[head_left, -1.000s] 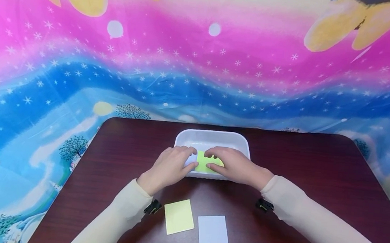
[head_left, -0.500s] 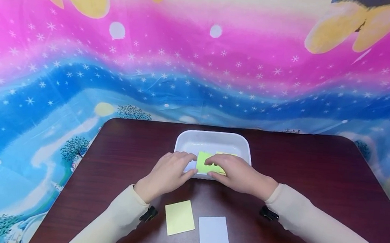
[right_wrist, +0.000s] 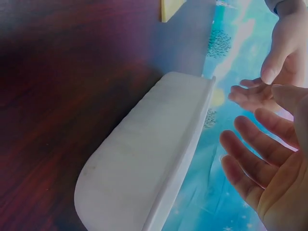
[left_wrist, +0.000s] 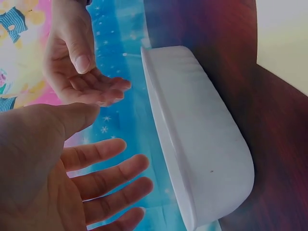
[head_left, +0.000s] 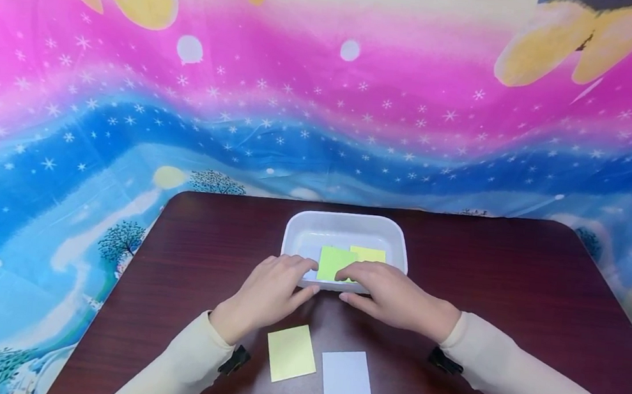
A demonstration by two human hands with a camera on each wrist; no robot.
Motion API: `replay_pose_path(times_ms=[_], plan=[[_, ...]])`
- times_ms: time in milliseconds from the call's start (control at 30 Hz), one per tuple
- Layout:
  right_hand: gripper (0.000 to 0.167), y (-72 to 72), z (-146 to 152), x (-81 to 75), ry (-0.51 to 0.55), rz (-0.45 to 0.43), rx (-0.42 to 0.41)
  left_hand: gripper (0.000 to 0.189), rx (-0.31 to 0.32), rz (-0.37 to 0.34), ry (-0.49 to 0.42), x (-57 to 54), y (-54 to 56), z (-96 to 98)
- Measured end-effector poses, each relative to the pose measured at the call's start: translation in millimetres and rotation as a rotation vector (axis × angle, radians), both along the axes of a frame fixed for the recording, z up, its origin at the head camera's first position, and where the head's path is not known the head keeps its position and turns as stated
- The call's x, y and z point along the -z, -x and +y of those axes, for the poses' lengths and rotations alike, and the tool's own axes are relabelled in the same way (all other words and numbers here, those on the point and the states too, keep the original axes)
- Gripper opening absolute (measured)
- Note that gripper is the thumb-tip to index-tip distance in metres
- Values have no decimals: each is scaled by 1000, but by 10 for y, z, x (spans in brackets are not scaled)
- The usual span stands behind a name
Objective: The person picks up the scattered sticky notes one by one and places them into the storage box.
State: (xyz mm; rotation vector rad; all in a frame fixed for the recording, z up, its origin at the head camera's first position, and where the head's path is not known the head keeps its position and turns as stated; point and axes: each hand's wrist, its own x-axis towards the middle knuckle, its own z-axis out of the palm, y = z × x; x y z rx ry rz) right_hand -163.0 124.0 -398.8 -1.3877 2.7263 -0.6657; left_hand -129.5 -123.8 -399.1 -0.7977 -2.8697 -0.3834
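Both hands hover over the near side of a white rectangular tub (head_left: 348,223) at the back of the table. My left hand (head_left: 268,291) is at its near left corner, and my right hand (head_left: 398,299) is at its near right. The wrist views show each hand with fingers spread and relaxed, holding nothing, above the rim of the tub (left_wrist: 202,139). Inside the tub lie a green sticky note pad (head_left: 332,261), a yellow sticky note pad (head_left: 370,254) partly beside it, and a pale pad (head_left: 310,275) mostly hidden behind the left fingers.
A pale yellow sticky note pad (head_left: 292,353) and a white one (head_left: 347,380) lie side by side on the dark wooden table (head_left: 202,236), nearer the person. A colourful printed cloth (head_left: 323,127) hangs behind the table's back edge.
Both hands have drawn back toward the person, up and out of the tub. More of the green and yellow pads inside now shows. The two pads on the table stay put.
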Motion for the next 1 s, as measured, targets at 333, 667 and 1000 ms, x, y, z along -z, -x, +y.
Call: replay_pose_path(times_ms=[333, 667, 1000], plan=[[29, -87, 29, 49, -10, 21, -28, 35, 5, -38, 6, 55, -102, -15], [25, -161, 23, 121, -13, 8, -62, 33, 36, -42, 7, 198, -171, -54], [26, -227, 22, 235, -8, 27, -98, 31, 9, -66, 41, 314, -220, -92]])
